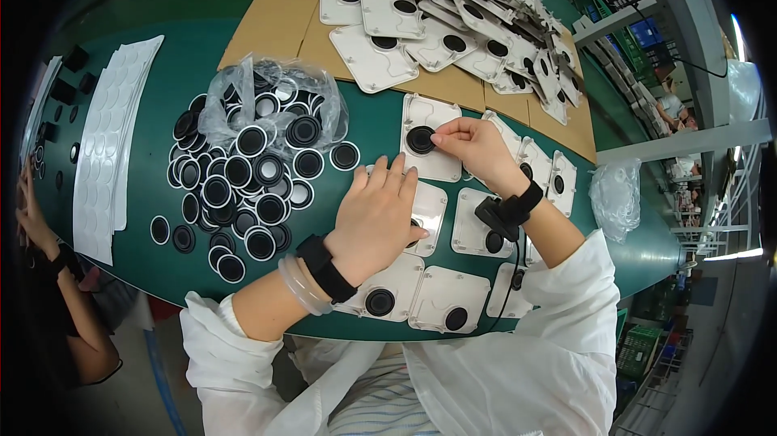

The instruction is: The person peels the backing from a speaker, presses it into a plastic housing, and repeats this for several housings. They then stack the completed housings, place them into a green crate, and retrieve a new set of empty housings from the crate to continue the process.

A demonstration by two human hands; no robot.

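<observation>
Right hand (pixel 477 149) fingers pinch the round black rubber disc (pixel 421 140) into the white moulded plastic plate (pixel 429 141) on the green table (pixel 162 104). Left hand (pixel 374 222) lies flat, fingers released, on a neighbouring plate. Risk: disc seats crooked if the plate slides.

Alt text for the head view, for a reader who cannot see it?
The right hand presses a black round disc into a white plastic plate on a green table, while the left hand rests flat on another plate. A pile of loose discs lies to the left.

Two hands (pixel 380 218), one clear bag (pixel 275 104), one cardboard sheet (pixel 275 23).
</observation>
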